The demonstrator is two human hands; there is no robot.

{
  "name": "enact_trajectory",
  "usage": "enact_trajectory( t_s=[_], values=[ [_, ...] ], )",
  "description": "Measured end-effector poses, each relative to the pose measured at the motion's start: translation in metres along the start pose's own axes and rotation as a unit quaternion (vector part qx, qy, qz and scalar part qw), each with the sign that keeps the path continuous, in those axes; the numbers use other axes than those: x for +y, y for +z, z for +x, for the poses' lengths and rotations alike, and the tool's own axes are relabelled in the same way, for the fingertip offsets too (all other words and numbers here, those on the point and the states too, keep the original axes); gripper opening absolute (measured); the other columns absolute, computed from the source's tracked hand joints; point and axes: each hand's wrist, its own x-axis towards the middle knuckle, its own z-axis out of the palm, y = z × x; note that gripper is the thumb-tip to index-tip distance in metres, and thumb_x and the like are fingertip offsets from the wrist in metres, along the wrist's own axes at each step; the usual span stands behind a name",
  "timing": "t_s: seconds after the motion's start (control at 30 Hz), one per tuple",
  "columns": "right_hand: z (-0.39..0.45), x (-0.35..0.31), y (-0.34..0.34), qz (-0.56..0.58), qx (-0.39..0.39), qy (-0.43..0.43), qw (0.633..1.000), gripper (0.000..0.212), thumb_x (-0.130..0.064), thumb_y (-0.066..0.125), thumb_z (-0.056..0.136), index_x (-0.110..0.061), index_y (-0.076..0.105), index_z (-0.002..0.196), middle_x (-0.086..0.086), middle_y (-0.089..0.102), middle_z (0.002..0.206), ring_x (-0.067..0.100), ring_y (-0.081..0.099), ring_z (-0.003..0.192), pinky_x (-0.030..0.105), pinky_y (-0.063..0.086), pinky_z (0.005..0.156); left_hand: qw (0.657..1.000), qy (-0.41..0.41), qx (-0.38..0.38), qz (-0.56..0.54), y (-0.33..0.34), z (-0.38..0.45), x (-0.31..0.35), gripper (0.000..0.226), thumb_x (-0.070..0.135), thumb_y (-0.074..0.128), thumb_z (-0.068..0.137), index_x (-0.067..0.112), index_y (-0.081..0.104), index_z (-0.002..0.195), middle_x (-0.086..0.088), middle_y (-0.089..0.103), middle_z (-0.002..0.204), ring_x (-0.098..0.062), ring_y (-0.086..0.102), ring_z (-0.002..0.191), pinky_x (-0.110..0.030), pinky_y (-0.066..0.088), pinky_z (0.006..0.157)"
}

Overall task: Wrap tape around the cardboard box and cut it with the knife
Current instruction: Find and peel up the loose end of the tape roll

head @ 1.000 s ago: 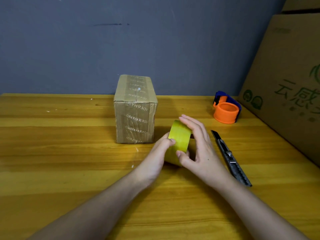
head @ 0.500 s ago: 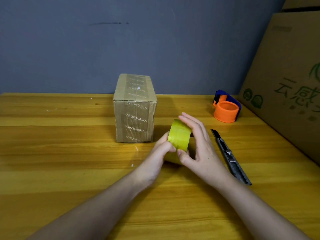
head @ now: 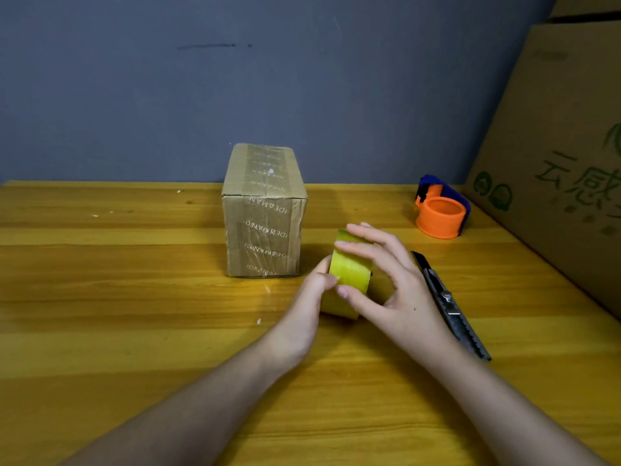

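A small cardboard box [head: 263, 210] wrapped in printed clear tape stands upright on the wooden table [head: 117, 297]. Just right of it and nearer to me stands a yellow tape roll [head: 349, 270] on its edge. My left hand [head: 307, 307] holds the roll's left side, thumb pressed on its outer surface. My right hand [head: 389, 284] grips it from the right, fingers over the top and thumb on the front. A dark utility knife [head: 448, 302] lies on the table to the right of my right hand, untouched.
An orange and blue tape dispenser [head: 440, 213] sits at the back right. A large cardboard carton [head: 557, 163] leans along the right edge. A grey wall closes the back.
My right fingers have slid a little further over the top of the roll. The roll, box and knife stay where they were.
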Motion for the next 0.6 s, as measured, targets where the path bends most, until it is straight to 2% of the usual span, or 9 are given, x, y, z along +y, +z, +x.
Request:
enact_trajectory(
  t_s=[0.03,0.1,0.2,0.27,0.33,0.4,0.47,0.53,0.6],
  values=[
    [0.000,0.000,0.000,0.007,0.002,0.001,1.000,0.042,-0.026,0.070,0.080,-0.025,0.062,0.121,-0.007,0.047,0.139,0.007,0.032,0.139,0.027,0.029,0.113,1.000,-0.002,0.004,0.002,0.001,-0.001,-0.002,0.024,0.023,0.039,0.079,0.028,0.055,0.097,0.013,0.061,0.095,0.016,0.059,0.078,-0.001,0.042,0.069],
    [0.000,-0.002,0.000,0.020,0.004,0.003,1.000,0.040,-0.021,0.072,0.078,-0.023,0.063,0.117,-0.006,0.048,0.138,0.006,0.033,0.138,0.025,0.029,0.113,1.000,0.000,0.002,-0.023,-0.002,0.000,-0.006,0.029,0.015,0.029,0.091,0.029,0.054,0.098,0.014,0.061,0.098,0.019,0.058,0.080,0.001,0.040,0.068],
    [0.002,-0.003,0.000,0.043,0.007,0.014,0.999,0.038,-0.019,0.074,0.076,-0.026,0.064,0.112,-0.007,0.050,0.135,0.005,0.036,0.136,0.025,0.030,0.112,1.000,-0.001,0.010,-0.011,-0.004,0.000,-0.010,0.035,0.021,0.026,0.090,0.027,0.053,0.112,0.007,0.059,0.118,0.006,0.056,0.104,-0.002,0.042,0.082],
    [0.002,-0.004,-0.001,0.059,0.007,0.025,0.998,0.035,-0.020,0.074,0.075,-0.029,0.064,0.107,-0.008,0.050,0.135,0.004,0.037,0.135,0.026,0.031,0.112,1.000,-0.003,0.010,-0.023,-0.003,0.001,-0.010,0.041,0.028,0.027,0.084,0.026,0.052,0.116,0.006,0.058,0.122,0.002,0.054,0.111,-0.004,0.041,0.089],
    [0.002,-0.006,-0.001,0.070,-0.001,0.034,0.997,0.027,-0.020,0.074,0.074,-0.027,0.066,0.099,-0.008,0.050,0.135,0.004,0.035,0.136,0.022,0.029,0.112,1.000,0.003,0.013,-0.023,-0.005,0.003,-0.012,0.035,0.024,0.026,0.089,0.026,0.054,0.111,0.011,0.062,0.113,0.009,0.058,0.102,-0.004,0.043,0.085],
    [0.001,-0.007,0.001,0.064,-0.007,0.033,0.997,0.025,-0.019,0.074,0.074,-0.021,0.067,0.098,-0.008,0.050,0.136,0.003,0.033,0.138,0.018,0.026,0.111,0.999,0.003,0.015,-0.029,-0.007,0.005,-0.011,0.035,0.024,0.027,0.089,0.023,0.058,0.106,0.012,0.067,0.102,0.007,0.061,0.094,-0.007,0.046,0.082],
    [0.001,-0.008,0.002,0.053,-0.008,0.035,0.998,0.044,-0.018,0.075,0.073,-0.021,0.060,0.115,-0.009,0.049,0.137,0.003,0.033,0.138,0.022,0.027,0.113,0.999,0.003,0.024,-0.032,-0.008,0.007,-0.014,0.035,0.027,0.029,0.085,0.021,0.060,0.101,0.013,0.071,0.091,0.004,0.063,0.090,-0.009,0.048,0.080],
    [0.001,-0.007,-0.001,0.043,-0.012,0.038,0.998,0.064,-0.018,0.077,0.073,-0.026,0.048,0.129,-0.011,0.049,0.137,0.004,0.035,0.137,0.029,0.031,0.113,0.999,0.007,0.014,-0.038,-0.007,0.008,-0.015,0.035,0.019,0.025,0.092,0.020,0.060,0.097,0.014,0.072,0.082,0.007,0.063,0.083,-0.008,0.048,0.075],
    [0.001,-0.006,-0.002,0.007,-0.016,0.013,1.000,0.061,-0.022,0.076,0.074,-0.026,0.050,0.130,-0.011,0.049,0.136,0.006,0.035,0.137,0.032,0.031,0.113,0.999,0.012,0.006,-0.053,-0.007,0.009,-0.016,0.042,0.011,0.018,0.096,0.020,0.059,0.094,0.011,0.069,0.082,0.007,0.063,0.079,-0.007,0.048,0.074]
  ],
)
